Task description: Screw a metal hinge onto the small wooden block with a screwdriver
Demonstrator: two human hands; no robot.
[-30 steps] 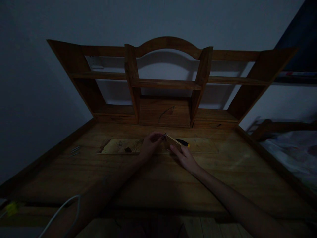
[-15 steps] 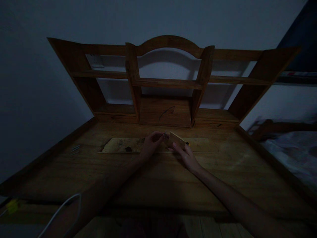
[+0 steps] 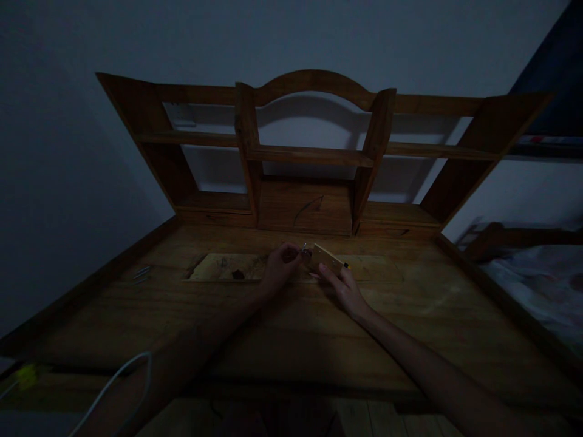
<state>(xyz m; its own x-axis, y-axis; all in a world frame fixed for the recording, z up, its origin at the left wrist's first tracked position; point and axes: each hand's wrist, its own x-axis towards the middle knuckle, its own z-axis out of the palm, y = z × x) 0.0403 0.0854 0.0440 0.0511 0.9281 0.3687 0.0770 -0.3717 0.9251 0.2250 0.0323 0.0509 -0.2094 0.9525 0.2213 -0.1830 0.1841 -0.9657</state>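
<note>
In the head view, my right hand (image 3: pixel 347 291) grips a small, flat, light-brown wooden board (image 3: pixel 327 261), thumb across its face. The board is tilted, has small marks or holes, and carries a black and yellow bit (image 3: pixel 347 266) at its right end. My left hand (image 3: pixel 277 268) is closed, its fingertips pinching a small shiny metal piece (image 3: pixel 304 247) at the board's left end. Whether this piece touches the board is too dark to tell. Both hands are above a pale, worn strip (image 3: pixel 218 267) of the desk top.
Several thin metal rods (image 3: pixel 141 275) lie on the desk (image 3: pixel 291 328) at the left. A wooden shelf unit (image 3: pixel 310 156) with small drawers stands along the back. A white cable (image 3: pixel 146 358) loops over my left forearm. Bedding (image 3: pixel 537 279) is beyond the right edge.
The view has shifted slightly. The metal piece in my left fingertips has turned a little and stands more upright. My right hand still holds the board in nearly the same place.
</note>
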